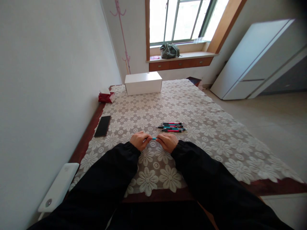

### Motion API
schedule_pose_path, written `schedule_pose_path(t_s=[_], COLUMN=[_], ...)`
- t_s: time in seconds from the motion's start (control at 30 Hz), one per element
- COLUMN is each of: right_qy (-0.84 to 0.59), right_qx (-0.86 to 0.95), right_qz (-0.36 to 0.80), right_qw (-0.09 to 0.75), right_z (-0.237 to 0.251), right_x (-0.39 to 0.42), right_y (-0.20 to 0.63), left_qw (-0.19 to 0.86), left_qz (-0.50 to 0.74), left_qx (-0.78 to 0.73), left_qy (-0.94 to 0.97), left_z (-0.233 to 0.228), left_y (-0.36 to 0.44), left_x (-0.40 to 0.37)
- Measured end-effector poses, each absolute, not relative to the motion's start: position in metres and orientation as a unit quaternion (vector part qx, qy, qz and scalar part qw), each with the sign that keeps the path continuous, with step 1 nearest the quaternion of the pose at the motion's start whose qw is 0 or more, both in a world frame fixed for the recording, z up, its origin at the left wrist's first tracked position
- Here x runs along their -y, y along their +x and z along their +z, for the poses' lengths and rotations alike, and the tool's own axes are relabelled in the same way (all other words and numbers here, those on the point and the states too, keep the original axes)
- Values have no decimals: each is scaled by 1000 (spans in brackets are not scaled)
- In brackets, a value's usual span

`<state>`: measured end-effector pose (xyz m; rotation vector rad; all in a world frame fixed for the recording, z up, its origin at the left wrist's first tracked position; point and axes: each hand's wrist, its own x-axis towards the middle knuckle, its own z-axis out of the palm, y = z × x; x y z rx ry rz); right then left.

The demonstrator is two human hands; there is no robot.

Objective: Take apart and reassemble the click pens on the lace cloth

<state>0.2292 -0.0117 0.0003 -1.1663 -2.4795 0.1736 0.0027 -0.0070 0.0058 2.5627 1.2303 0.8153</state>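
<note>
My left hand [139, 140] and my right hand [168, 141] are closed on opposite ends of one pen [153, 138]. Only its blue middle shows between my fingers; both ends are hidden in my grip. Just beyond my right hand, several pens [171, 127] in red, blue and black lie in a loose row on the lace tablecloth [147, 180]. They point roughly sideways, close together.
A black phone [102, 126] lies at the left, with a red tissue pack [106, 97] farther back by the wall. At the table's far end stands a white box [143, 83]. A white power strip [59, 187] sits at the near left edge.
</note>
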Motion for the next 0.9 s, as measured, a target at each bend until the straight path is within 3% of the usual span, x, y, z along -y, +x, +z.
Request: schedule_pose_path(t_s=[0.23,0.43,0.63,0.9], right_qy=[-468,-450,-482,-449], right_qx=[876,880,869,882], right_qz=[55,64,67,75], right_qw=[100,135,92,122], right_z=[4,5,9,7], right_x=[14,12,15,11], right_y=[228,229,228,229], left_qw=[93,82,66,70], left_qz=[291,277,291,274], left_qx=[-391,-408,-394,-402], left_qy=[868,866,869,871], left_z=[6,4,4,2], left_y=[3,3,2,2], left_x=[7,5,6,5])
